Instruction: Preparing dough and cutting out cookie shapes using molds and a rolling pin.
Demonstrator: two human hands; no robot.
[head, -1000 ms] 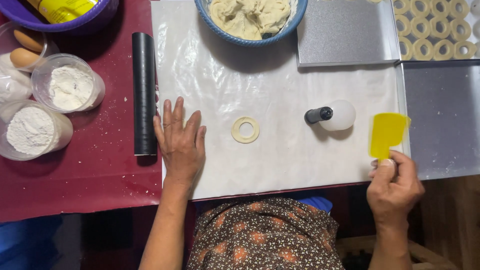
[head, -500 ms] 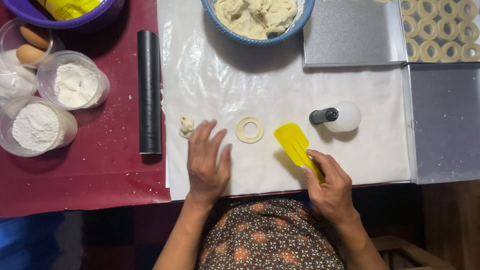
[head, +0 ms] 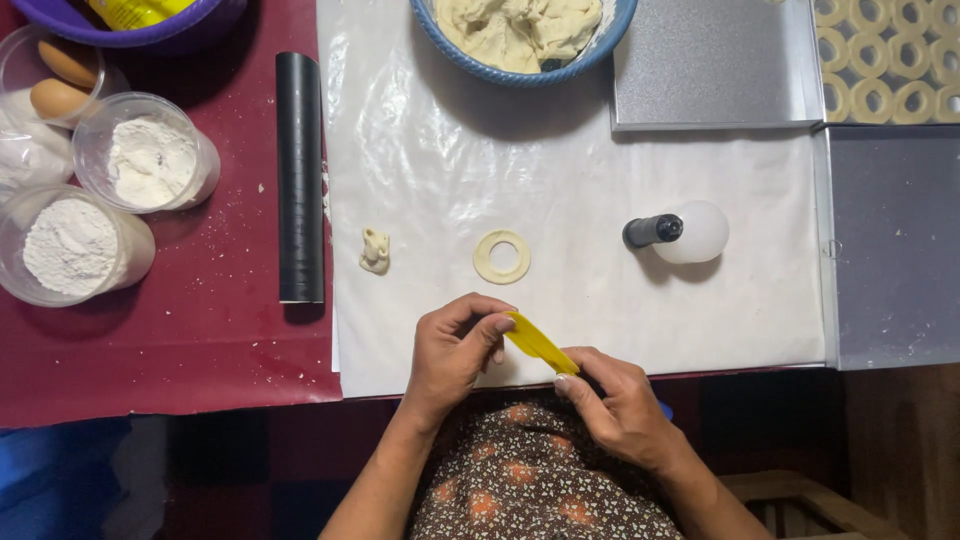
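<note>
A yellow plastic scraper [head: 538,342] is held edge-on over the near edge of the white sheet [head: 600,200]. My right hand [head: 620,405] grips its lower end, and the fingers of my left hand [head: 455,348] pinch its upper end. A ring of pale dough [head: 502,257] lies on the sheet just beyond my hands. A small scrap of dough [head: 375,249] sits to the left of the ring.
A black rolling pin [head: 300,177] lies along the sheet's left edge. A blue bowl of dough [head: 520,35] stands at the back, a white bulb-shaped tool [head: 680,233] to the right. Flour tubs [head: 150,165], eggs [head: 60,80] and metal trays [head: 715,65] with dough rings [head: 885,60] surround the sheet.
My right hand brought the scraper from the far right to the front middle. My left hand lifted off the sheet and took hold of the scraper's tip, uncovering the dough scrap.
</note>
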